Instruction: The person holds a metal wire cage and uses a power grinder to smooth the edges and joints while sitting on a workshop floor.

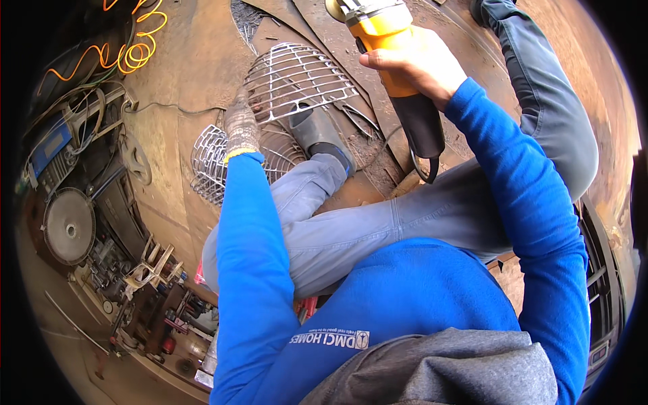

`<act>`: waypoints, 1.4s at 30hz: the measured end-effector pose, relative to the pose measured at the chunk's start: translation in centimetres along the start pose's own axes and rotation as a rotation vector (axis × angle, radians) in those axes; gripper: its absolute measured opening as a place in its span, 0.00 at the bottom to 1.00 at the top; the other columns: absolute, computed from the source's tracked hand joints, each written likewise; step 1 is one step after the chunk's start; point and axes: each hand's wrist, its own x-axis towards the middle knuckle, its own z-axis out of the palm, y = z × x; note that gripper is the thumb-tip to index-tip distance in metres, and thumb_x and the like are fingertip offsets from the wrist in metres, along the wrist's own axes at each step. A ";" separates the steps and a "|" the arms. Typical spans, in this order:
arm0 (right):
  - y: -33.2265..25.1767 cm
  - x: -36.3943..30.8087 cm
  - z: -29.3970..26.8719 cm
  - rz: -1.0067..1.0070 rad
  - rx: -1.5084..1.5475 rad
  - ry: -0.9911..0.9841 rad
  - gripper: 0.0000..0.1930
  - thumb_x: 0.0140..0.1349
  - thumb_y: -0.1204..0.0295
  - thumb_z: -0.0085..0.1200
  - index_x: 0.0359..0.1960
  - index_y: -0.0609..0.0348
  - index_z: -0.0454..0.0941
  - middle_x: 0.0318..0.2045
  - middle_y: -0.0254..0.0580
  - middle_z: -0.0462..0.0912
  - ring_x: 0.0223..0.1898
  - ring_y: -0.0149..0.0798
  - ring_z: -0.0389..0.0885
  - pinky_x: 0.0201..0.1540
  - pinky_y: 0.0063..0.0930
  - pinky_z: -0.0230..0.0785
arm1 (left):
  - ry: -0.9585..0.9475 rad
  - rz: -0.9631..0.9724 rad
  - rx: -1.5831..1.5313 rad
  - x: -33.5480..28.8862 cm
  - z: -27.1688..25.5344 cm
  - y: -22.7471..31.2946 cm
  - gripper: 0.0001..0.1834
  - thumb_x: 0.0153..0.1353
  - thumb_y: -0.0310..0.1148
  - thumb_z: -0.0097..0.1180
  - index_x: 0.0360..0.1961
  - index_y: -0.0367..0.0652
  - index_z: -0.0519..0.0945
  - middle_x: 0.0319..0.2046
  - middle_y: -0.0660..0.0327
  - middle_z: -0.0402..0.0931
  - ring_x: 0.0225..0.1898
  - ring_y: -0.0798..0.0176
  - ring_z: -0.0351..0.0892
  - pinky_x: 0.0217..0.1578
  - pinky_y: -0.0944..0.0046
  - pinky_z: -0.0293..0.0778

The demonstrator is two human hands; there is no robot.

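Head view: my left hand (241, 128) wears a dirty grey-brown glove with a yellow edge, and its fingers are clamped on the left end of a silver metal grid (290, 81). The grid has lots of thin bars and tilts over the floor (175, 74). Its near edge is just by the dark shoe (314, 127) on my foot, but I cannot tell if they touch.

My right hand (428, 64) is bare. Its fingers are wrapped tight around the yellow part of a big yellow and black grinder (386, 32), with the thumb lying across it. The round wheel (335, 9) points away from me and is apart from the grid. A black cord (426, 174) comes out of the back end and bends near my leg.

A second grid (208, 158) rests on the floor under my left wrist, partly hidden by my arm. Past the first grid sits a heap of thin dark bits (248, 25). Toward the far left of the floor, a curly orange hose (133, 62) lies in loops. Along the floor's left edge are a blue and grey machine (50, 150) and a big round disc (69, 226), with many small parts nearer me.
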 end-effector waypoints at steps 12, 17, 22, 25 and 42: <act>0.5 -0.1 0.2 -0.050 0.020 -0.009 0.25 0.56 0.54 0.72 0.48 0.58 0.83 0.35 0.34 0.84 0.35 0.30 0.82 0.43 0.27 0.77 | 0.028 0.007 0.082 3.7 -0.6 -2.3 0.35 0.71 0.60 0.50 0.57 0.37 0.83 0.38 0.53 0.87 0.36 0.57 0.84 0.41 0.55 0.77; 0.6 0.0 0.3 -0.055 -0.004 0.006 0.25 0.56 0.54 0.72 0.48 0.58 0.83 0.35 0.35 0.84 0.35 0.29 0.82 0.43 0.27 0.77 | 0.019 0.010 0.085 3.7 -0.6 -2.5 0.36 0.71 0.62 0.49 0.55 0.37 0.84 0.35 0.54 0.87 0.31 0.60 0.84 0.36 0.57 0.77; 0.6 -0.1 0.4 -0.068 0.026 -0.001 0.25 0.56 0.54 0.72 0.47 0.58 0.83 0.35 0.35 0.84 0.36 0.30 0.82 0.44 0.27 0.76 | 0.042 0.041 0.084 3.2 -0.2 -2.3 0.36 0.71 0.63 0.48 0.54 0.38 0.84 0.31 0.56 0.87 0.28 0.62 0.84 0.32 0.58 0.76; 0.6 -0.1 0.4 -0.056 0.011 -0.008 0.25 0.56 0.54 0.72 0.48 0.59 0.83 0.36 0.35 0.84 0.36 0.30 0.82 0.44 0.27 0.76 | 0.048 0.032 0.109 2.8 -0.2 -1.9 0.34 0.72 0.61 0.49 0.54 0.38 0.84 0.30 0.57 0.87 0.27 0.63 0.84 0.32 0.59 0.76; 1.1 0.0 0.7 -0.061 -0.095 0.034 0.28 0.52 0.46 0.68 0.45 0.56 0.86 0.38 0.48 0.88 0.39 0.44 0.86 0.49 0.35 0.76 | 0.064 0.063 0.051 1.7 0.0 -1.5 0.32 0.72 0.58 0.53 0.56 0.36 0.83 0.37 0.56 0.87 0.27 0.64 0.84 0.29 0.61 0.76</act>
